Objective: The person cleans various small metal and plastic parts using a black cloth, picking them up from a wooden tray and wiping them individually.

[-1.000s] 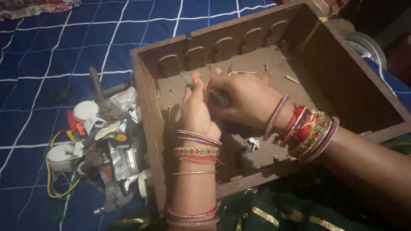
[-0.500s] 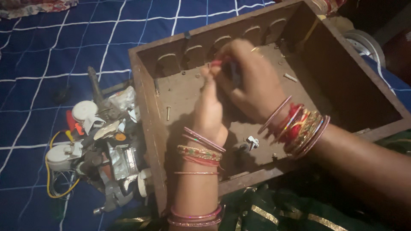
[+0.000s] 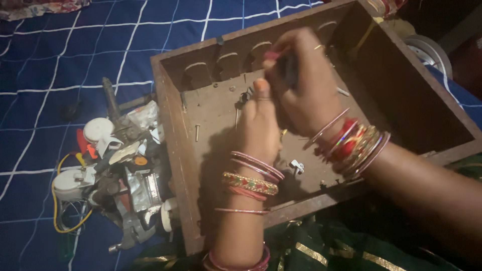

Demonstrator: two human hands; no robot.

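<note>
Fingertips of the right hand (image 3: 301, 80) are pinched together on a small dark tool with a red end (image 3: 277, 54), held up near the far wall of the wooden box (image 3: 175, 130). Just beside it, the left hand (image 3: 258, 125) reaches in with its fingers close together and stretched out, the tip of one touching a small metal piece (image 3: 244, 95) on the box floor; whether that hand grips anything I cannot tell from here. Both wrists carry stacks of pink, red and gold bangles (image 3: 354, 148).

Loose on the box floor lie a screw (image 3: 197, 132) near the left wall, a small white clip (image 3: 296, 165) near the front wall, and a pale short bit (image 3: 343, 92) to the right of the hands. The far wall has a row of rounded cut-outs (image 3: 228, 62).

Outside the box, to its left, sits a heap of white plugs, foil scraps and yellow wire (image 3: 108, 170) on a blue checked cloth (image 3: 45, 65). Green fabric with gold trim (image 3: 311, 251) shows below the box.
</note>
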